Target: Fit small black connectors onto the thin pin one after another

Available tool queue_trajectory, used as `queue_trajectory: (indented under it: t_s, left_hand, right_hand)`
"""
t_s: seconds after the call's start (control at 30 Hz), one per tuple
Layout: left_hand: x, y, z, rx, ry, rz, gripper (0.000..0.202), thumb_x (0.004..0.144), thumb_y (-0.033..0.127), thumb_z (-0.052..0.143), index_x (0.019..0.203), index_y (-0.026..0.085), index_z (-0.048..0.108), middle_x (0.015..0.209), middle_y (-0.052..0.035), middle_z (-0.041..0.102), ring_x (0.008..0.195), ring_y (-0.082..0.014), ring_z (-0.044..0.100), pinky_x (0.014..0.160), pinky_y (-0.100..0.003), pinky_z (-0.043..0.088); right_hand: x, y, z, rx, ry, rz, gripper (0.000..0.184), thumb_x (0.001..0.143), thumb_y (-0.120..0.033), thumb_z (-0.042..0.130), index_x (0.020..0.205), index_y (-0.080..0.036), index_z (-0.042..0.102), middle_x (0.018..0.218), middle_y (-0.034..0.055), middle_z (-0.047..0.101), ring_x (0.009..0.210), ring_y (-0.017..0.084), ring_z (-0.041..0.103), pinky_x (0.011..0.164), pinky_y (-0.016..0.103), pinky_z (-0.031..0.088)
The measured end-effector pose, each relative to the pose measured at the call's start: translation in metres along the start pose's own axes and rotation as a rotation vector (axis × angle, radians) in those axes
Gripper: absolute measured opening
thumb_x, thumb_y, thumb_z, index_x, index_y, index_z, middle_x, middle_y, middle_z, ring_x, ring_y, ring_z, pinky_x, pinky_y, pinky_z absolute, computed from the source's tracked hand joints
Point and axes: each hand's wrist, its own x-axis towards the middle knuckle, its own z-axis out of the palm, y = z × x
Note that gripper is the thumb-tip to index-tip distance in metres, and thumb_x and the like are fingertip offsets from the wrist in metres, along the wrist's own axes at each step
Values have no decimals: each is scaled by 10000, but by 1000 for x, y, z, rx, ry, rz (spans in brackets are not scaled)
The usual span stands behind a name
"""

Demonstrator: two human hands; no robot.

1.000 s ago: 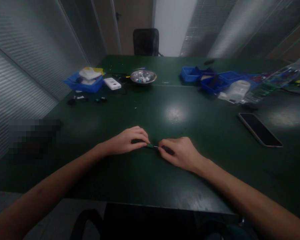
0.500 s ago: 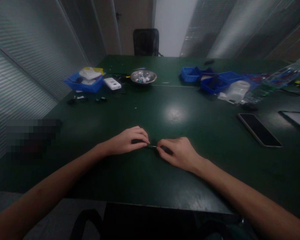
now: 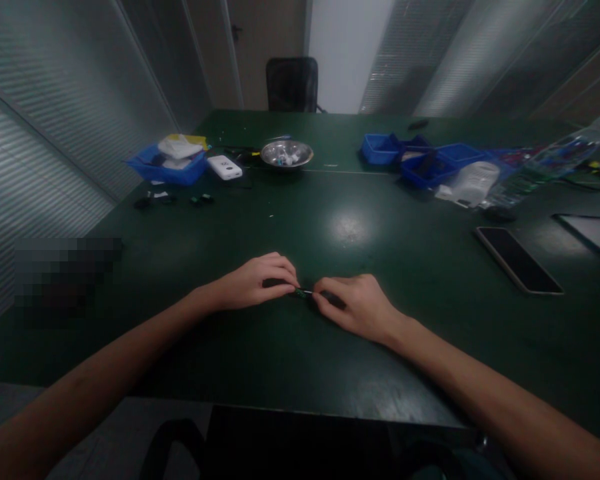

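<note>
On the near middle of the green table (image 3: 260, 353), my left hand (image 3: 257, 280) pinches a small green piece (image 3: 301, 293) that looks like a bit of circuit board. Most of that piece is hidden by the fingertips. My right hand (image 3: 357, 300) faces it from the right, with thumb and forefinger closed on a thin bright metal rod (image 3: 309, 291). The rod reaches to the green piece. What the rod belongs to is covered by my right fingers. Both hands rest low, close to the tabletop, with a narrow gap between them.
At the far left stands a blue basket (image 3: 167, 175) with packets, beside a white power bank (image 3: 225, 167). A metal bowl (image 3: 286, 165) holds small white parts. To the right are blue trays (image 3: 380, 150), a plastic bottle (image 3: 550, 163) and a phone (image 3: 520, 260).
The green piece between my fingertips has turned slightly and shows more of its speckled face. Both hands stay in nearly the same place.
</note>
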Motion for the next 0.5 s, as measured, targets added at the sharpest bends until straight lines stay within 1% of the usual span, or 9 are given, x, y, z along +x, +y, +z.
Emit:
queue_trajectory:
  t_s: [0.23,0.5]
  left_hand:
    - [0,1,-1,-4,-18,3,227,1018,250,549,1159,204,720,1147,-91,660,1090,-210,570,964,-369,428]
    - [0,2,0,17,-8,33,247,1015,239,549,1213,196,691,1156,-102,650,1091,-213,564,953,-365,438]
  right_hand:
    - [-1,2,0,84,52,41,238,1002,-345,495,994,-199,683,728,-5,686,571,95,570,563,226,368]
    - [-1,4,2,95,82,79,226,997,-340,509,983,-198,684,749,-3,692,569,93,565,576,224,371]
